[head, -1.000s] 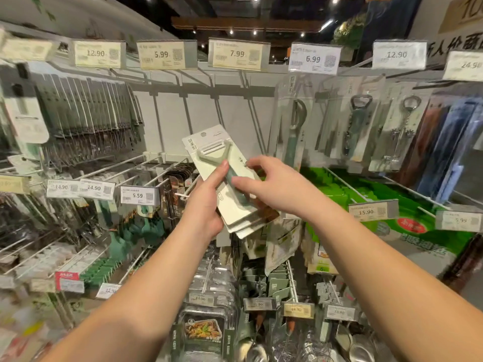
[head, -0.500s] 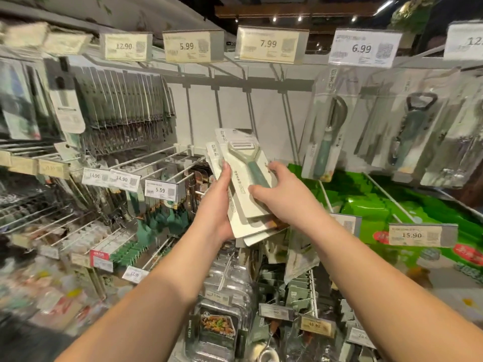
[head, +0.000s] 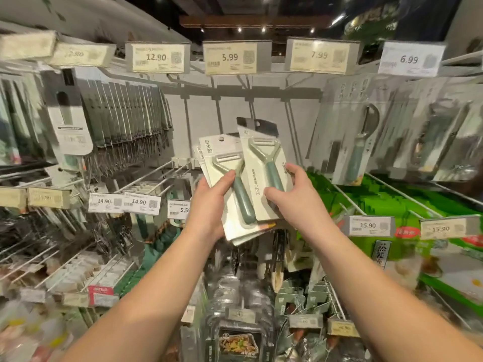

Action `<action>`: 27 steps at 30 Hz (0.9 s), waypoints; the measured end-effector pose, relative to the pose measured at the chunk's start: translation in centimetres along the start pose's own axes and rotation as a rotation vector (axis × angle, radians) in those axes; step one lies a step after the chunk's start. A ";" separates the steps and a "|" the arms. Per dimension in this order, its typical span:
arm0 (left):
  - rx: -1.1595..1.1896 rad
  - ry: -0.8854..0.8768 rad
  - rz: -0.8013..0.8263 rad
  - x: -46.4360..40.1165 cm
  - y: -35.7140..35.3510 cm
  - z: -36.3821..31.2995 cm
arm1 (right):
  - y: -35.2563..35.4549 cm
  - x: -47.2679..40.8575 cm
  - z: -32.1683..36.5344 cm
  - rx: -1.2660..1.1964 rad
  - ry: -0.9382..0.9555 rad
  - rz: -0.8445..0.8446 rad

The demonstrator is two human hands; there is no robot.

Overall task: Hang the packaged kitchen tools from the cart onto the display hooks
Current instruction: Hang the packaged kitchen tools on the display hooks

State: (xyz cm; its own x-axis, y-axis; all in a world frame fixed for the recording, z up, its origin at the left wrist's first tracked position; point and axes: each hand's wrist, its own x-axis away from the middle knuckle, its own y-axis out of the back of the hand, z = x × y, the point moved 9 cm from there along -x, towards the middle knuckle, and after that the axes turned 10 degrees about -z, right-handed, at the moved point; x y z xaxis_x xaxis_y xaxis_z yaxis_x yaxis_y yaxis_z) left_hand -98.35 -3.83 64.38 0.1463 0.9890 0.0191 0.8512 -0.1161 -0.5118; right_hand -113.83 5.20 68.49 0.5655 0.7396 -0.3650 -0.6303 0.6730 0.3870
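Note:
Both my hands are raised in front of the display wall, holding carded peelers with green handles. My left hand (head: 209, 202) grips a stack of peeler packs (head: 222, 168) from the left edge, thumb on the top card. My right hand (head: 295, 197) holds one separate peeler pack (head: 264, 163), lifted to the right of the stack and tilted slightly. Behind them, empty white hooks (head: 217, 100) hang under the 5.99 tag (head: 230, 57) and the 7.99 tag (head: 317, 56). The cart is out of view.
Dark packaged tools (head: 125, 118) fill the hooks at the left under the 12.90 tag. Packaged peelers and openers (head: 360, 142) hang at the right under the 6.99 tag. Lower hooks with price tags (head: 122, 202) stick out towards me. Green boxes (head: 392, 205) lie at the right.
My right hand has pulled one peeler pack off the stack and moved it right and up. The view has shifted, so the shelves now sit further right and closer.

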 end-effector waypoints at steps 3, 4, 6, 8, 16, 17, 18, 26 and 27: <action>0.018 0.014 0.021 -1.3 1.5 -1.2 | -0.2 0.6 0.6 0.004 0.033 -0.105; 0.011 0.020 0.027 -1.7 1.9 -1.4 | -0.1 0.8 0.6 0.006 0.037 -0.142; -0.002 0.026 0.040 -2.3 2.4 -1.8 | 0.1 1.4 0.6 -0.003 0.042 -0.212; -0.007 0.036 0.057 -2.6 2.5 -2.0 | 0.5 2.0 0.6 -0.011 0.048 -0.280; 0.023 0.086 0.176 -2.7 1.0 -2.9 | 2.3 3.0 1.7 -0.014 0.071 -0.456; 0.027 0.091 0.182 -2.6 0.9 -3.0 | 2.4 3.1 1.8 -0.021 0.074 -0.471; 0.031 0.098 0.187 -2.6 0.9 -3.0 | 2.4 3.1 1.8 -0.026 0.075 -0.484; 0.038 0.147 0.193 -3.0 1.3 -3.3 | 3.4 2.1 2.9 -0.028 0.090 -0.547; 0.027 0.148 0.192 -3.1 1.4 -3.4 | 3.6 1.9 2.9 -0.034 0.094 -0.562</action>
State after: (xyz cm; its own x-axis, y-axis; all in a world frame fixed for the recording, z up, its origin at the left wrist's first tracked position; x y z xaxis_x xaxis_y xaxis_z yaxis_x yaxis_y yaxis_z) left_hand -95.89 -7.33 66.51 0.3782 0.9247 0.0442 0.7872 -0.2961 -0.5409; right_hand -113.43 9.08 71.66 0.7700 0.2632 -0.5813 -0.2645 0.9607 0.0847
